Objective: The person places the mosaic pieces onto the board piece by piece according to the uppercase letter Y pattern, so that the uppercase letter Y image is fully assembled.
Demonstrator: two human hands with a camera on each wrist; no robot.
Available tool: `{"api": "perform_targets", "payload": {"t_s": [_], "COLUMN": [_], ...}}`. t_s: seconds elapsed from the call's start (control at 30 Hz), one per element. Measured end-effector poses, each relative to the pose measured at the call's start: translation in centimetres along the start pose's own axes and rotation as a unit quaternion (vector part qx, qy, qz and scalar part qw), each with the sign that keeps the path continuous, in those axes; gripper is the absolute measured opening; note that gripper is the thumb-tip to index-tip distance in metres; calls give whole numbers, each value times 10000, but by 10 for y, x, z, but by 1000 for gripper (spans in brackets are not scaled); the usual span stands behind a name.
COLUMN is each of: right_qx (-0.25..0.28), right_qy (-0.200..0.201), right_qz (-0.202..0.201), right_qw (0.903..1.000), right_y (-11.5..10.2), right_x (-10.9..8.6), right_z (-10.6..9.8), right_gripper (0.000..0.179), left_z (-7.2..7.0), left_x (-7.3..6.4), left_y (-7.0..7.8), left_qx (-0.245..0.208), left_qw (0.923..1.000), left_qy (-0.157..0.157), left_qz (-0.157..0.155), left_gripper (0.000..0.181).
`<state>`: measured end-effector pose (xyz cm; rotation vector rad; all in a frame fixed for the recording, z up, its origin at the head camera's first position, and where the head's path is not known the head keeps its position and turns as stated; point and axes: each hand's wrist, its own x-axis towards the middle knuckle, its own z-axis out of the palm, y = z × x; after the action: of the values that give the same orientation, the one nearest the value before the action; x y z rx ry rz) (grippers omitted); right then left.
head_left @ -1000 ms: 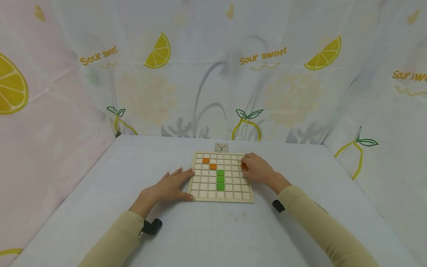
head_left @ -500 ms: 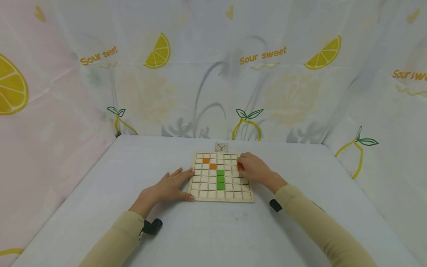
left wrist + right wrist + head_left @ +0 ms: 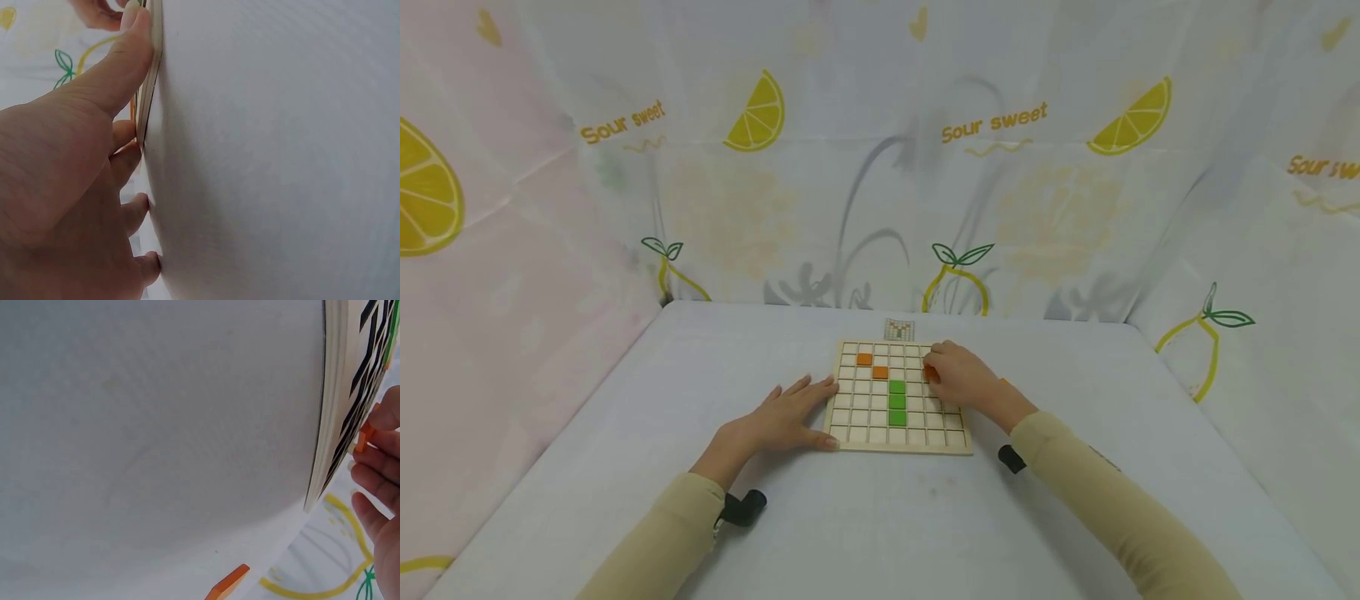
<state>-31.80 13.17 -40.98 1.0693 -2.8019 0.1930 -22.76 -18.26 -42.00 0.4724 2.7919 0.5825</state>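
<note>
A square wooden grid board (image 3: 895,448) lies on the white table in the head view. Two orange tiles (image 3: 864,359) sit diagonally in its upper left cells, and three green tiles (image 3: 897,402) form a column near the middle. My left hand (image 3: 782,421) rests at the board's left edge, fingers spread, thumb on the near corner. Over the right part of the board, my right hand (image 3: 962,375) pinches an orange tile (image 3: 365,434) between thumb and fingers. The cells beneath that hand are hidden.
A small card with a printed grid pattern (image 3: 899,330) lies just behind the board. One loose orange tile (image 3: 228,584) is on the table right of the board, mostly behind my right wrist in the head view. Lemon-print cloth walls surround the table.
My right hand has moved left over the board with the orange tile in its fingers. The loose orange tile now shows beside the right wrist. My left hand stays put.
</note>
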Motion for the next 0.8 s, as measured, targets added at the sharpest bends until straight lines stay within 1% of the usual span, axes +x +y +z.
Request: {"api": "perform_targets", "payload": {"t_s": [0.3,0.43,0.8], "right_qx": [-24,-72,-90], "right_qy": [-44,-53,15], "right_qz": [-60,-48,-140], "right_qw": [10000,9999,9999], "right_y": [-1,-3,-13], "right_x": [5,7,13], "right_z": [3,4,2], "right_gripper": [14,15,12], "left_z": [-2,-2,-1], "left_x": [1,1,1], "left_y": [0,-1,-1], "left_qx": [43,65,78], "left_qw": [9999,10000,9999], "left_qy": [38,33,28], "left_qz": [88,58,99], "left_gripper": [97,97,98]}}
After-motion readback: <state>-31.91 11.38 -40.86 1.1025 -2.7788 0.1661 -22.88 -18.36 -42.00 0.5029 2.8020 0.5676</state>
